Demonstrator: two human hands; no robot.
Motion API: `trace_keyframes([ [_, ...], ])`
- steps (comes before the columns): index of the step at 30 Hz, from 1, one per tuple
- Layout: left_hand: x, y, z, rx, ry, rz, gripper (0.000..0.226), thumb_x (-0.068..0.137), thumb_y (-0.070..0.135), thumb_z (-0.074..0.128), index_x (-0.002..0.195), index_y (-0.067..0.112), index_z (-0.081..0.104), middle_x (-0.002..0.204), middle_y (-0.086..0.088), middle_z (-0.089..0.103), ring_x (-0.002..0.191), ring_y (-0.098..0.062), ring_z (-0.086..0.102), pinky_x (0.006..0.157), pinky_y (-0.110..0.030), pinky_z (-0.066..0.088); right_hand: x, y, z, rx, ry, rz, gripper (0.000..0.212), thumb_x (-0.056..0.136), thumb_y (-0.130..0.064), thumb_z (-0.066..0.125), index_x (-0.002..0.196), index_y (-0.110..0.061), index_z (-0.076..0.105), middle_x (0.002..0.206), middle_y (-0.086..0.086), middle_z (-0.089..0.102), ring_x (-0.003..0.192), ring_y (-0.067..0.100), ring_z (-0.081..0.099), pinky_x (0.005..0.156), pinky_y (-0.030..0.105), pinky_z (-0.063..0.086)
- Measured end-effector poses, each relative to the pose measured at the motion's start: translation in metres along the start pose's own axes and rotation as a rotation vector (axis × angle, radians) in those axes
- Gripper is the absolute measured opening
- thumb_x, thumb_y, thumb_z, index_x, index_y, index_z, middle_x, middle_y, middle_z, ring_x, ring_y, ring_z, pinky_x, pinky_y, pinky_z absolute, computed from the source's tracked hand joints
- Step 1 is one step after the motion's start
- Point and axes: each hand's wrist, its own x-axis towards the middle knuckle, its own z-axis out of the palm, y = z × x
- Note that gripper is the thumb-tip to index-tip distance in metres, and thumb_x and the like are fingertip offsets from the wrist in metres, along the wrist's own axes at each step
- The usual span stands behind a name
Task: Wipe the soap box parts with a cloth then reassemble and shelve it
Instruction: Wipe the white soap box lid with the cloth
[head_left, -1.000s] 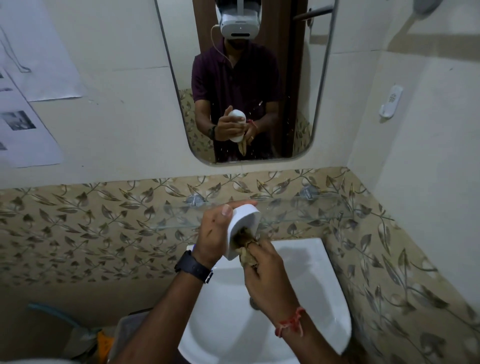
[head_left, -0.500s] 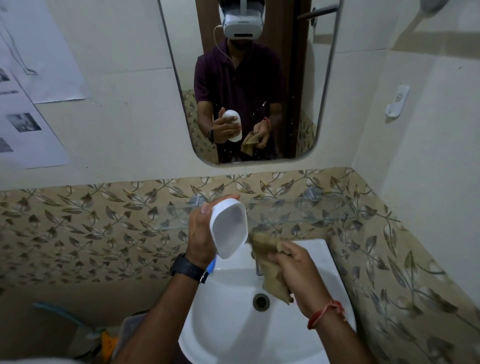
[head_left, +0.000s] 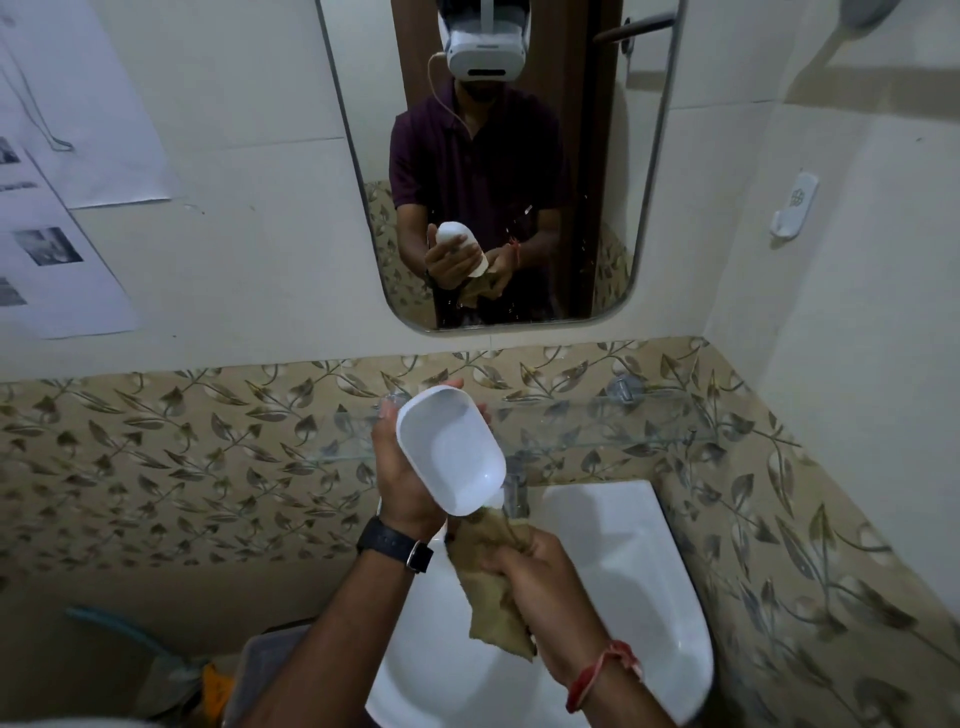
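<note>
My left hand (head_left: 402, 475) grips a white oval soap box part (head_left: 451, 452) from behind, its hollow side turned toward me and tilted. Just below it my right hand (head_left: 527, 569) holds a crumpled tan cloth (head_left: 493, 587), whose top edge touches the lower rim of the part. Both are held above the white sink (head_left: 639, 582). A glass shelf (head_left: 597, 431) runs along the leaf-patterned tiles behind my hands. No other soap box part is visible.
A metal tap (head_left: 515, 480) stands at the back of the sink, close under the soap box part. A mirror (head_left: 498, 166) hangs above. Papers (head_left: 62, 218) are stuck on the left wall, a white hook (head_left: 795, 210) on the right wall. Clutter lies low left.
The cloth came out of the soap box part and my right hand dropped below it. My left hand turned the part so its hollow faces me.
</note>
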Motion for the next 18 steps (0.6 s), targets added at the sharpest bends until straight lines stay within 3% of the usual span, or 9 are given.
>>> trace_keyframes([
  [3, -0.001, 0.005, -0.003, -0.104, 0.02, 0.028, 0.063, 0.075, 0.069, 0.067, 0.11, 0.018, 0.076, 0.098, -0.007, 0.075, 0.088, -0.025, 0.072, 0.081, -0.039, 0.06, 0.002, -0.001, -0.009, 0.135, 0.103, -0.055, 0.02, 0.088, -0.012, 0.062, 0.098, -0.02, 0.078, 0.086, 0.009, 0.075, 0.068, 0.027, 0.062, 0.062, 0.036, 0.05],
  [7, -0.001, -0.003, -0.009, -0.136, 0.134, 0.02, 0.07, 0.089, 0.077, 0.04, 0.109, 0.019, 0.075, 0.096, -0.007, 0.073, 0.084, -0.026, 0.07, 0.076, -0.04, 0.059, 0.003, -0.011, -0.005, 0.205, 0.076, -0.178, 0.023, 0.09, -0.028, 0.067, 0.112, -0.025, 0.074, 0.102, 0.001, 0.078, 0.086, 0.022, 0.072, 0.072, 0.036, 0.057],
  [9, -0.001, -0.01, -0.007, -0.048, 0.213, 0.063, 0.079, 0.087, 0.085, 0.031, 0.124, 0.027, 0.069, 0.103, -0.008, 0.074, 0.088, -0.028, 0.073, 0.075, -0.043, 0.06, 0.002, -0.016, 0.002, 0.198, 0.04, -0.183, 0.028, 0.084, -0.037, 0.073, 0.109, -0.025, 0.075, 0.096, 0.005, 0.079, 0.08, 0.023, 0.071, 0.067, 0.035, 0.055],
  [11, -0.001, -0.015, -0.005, 0.133, 0.279, 0.155, 0.082, 0.078, 0.092, 0.027, 0.139, 0.046, 0.055, 0.119, -0.003, 0.073, 0.099, -0.026, 0.074, 0.077, -0.043, 0.06, 0.003, -0.016, 0.007, 0.221, 0.03, -0.185, 0.03, 0.083, -0.037, 0.075, 0.109, -0.022, 0.075, 0.098, 0.008, 0.078, 0.085, 0.023, 0.073, 0.071, 0.038, 0.059],
  [14, -0.005, -0.021, -0.004, 0.27, 0.261, 0.205, 0.079, 0.075, 0.089, 0.045, 0.14, 0.044, 0.052, 0.124, 0.001, 0.069, 0.106, -0.02, 0.07, 0.081, -0.04, 0.059, 0.007, -0.019, 0.005, 0.331, 0.091, -0.189, 0.027, 0.083, -0.036, 0.075, 0.105, -0.021, 0.077, 0.104, 0.009, 0.078, 0.098, 0.025, 0.074, 0.081, 0.041, 0.06],
  [18, -0.015, -0.024, -0.018, 0.37, 0.2, 0.266, 0.065, 0.073, 0.064, 0.078, 0.117, 0.024, 0.053, 0.109, -0.001, 0.064, 0.102, -0.023, 0.063, 0.074, -0.037, 0.058, 0.013, -0.03, -0.006, 0.41, 0.187, -0.261, 0.038, 0.078, -0.045, 0.073, 0.102, -0.015, 0.077, 0.102, 0.013, 0.077, 0.094, 0.027, 0.073, 0.073, 0.037, 0.059],
])
